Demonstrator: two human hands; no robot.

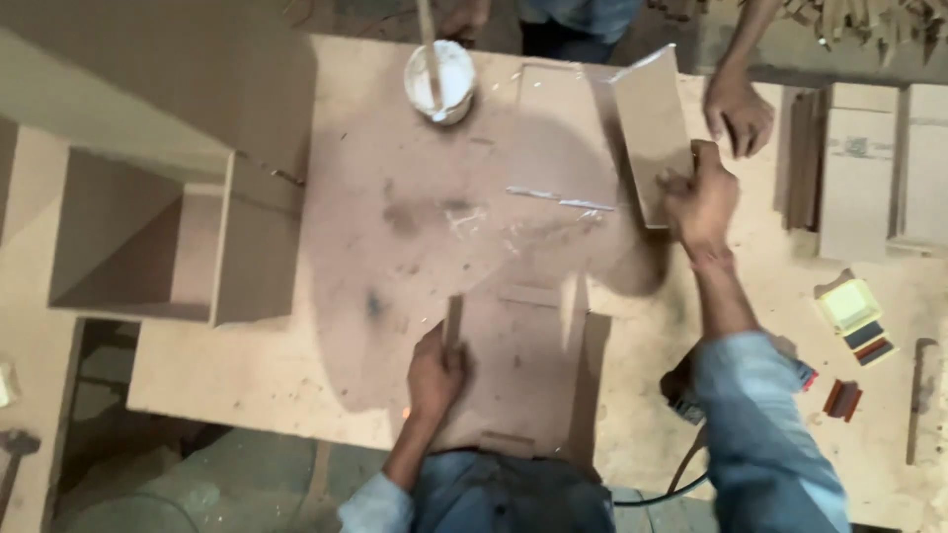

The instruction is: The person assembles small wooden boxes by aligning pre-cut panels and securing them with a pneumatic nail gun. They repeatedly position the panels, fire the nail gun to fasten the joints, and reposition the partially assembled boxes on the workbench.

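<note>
My left hand (435,370) grips the upright left wall of a small open wooden box frame (523,365) that stands on the workbench in front of me. My right hand (701,197) reaches forward and holds a flat wooden board (650,128) tilted up on edge. Next to that board lies another flat panel (558,133) with a glossy wet edge. A white glue tub (440,79) with a stick in it stands at the far side. Another person's hand (739,109) rests on the bench just beyond my right hand.
The workbench (395,227) is a large board smeared with glue marks. An open wooden cabinet box (148,237) sits at the left. Stacked boards (869,168) lie at the right, with a small yellow box (851,306) and a dark power tool (681,390) near my right elbow.
</note>
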